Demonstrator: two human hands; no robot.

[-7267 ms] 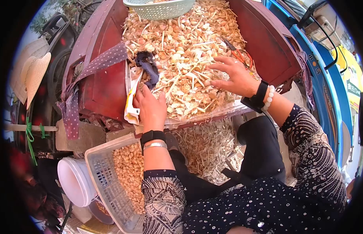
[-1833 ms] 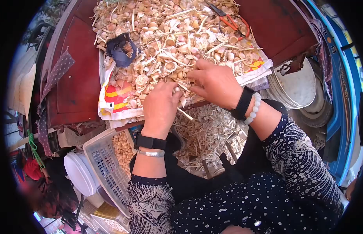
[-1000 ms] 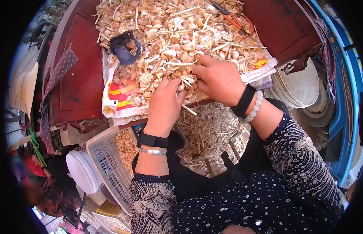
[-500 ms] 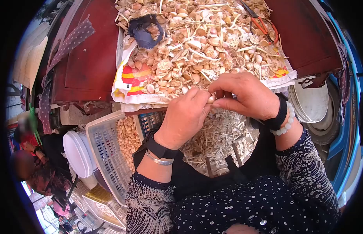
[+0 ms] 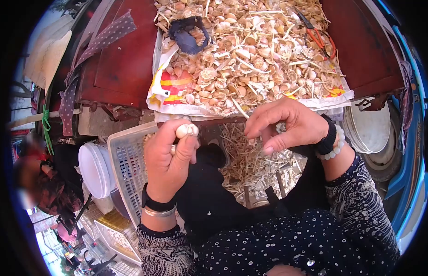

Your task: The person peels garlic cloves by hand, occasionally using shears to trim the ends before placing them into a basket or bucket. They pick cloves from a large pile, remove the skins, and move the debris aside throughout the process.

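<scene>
Garlic cloves [image 5: 187,130], whitish, sit between the thumb and curled fingers of my left hand [image 5: 167,156], which is over the edge of the plastic basket [image 5: 126,158]. My right hand [image 5: 287,126] is at the front edge of the garlic heap, thumb and fingers apart. A pale stalk [image 5: 240,108] lies near its fingertips. The heap of cloves, skins and stalks [image 5: 251,55] covers a white, red and yellow sack [image 5: 170,87]. On the heap are a dark cloth ring [image 5: 190,35] and orange-handled scissors [image 5: 317,39].
A red wooden surface [image 5: 124,69] bears the sack. Below are scattered stalks and skins [image 5: 251,165]. White lidded buckets stand at left [image 5: 95,170] and right [image 5: 373,126]. A blue vehicle frame [image 5: 402,184] runs along the right. Another person [image 5: 57,184] is at far left.
My left hand has moved left and away from my right hand, carrying garlic cloves. My right hand has opened and dropped slightly lower. The whole view has shifted a little.
</scene>
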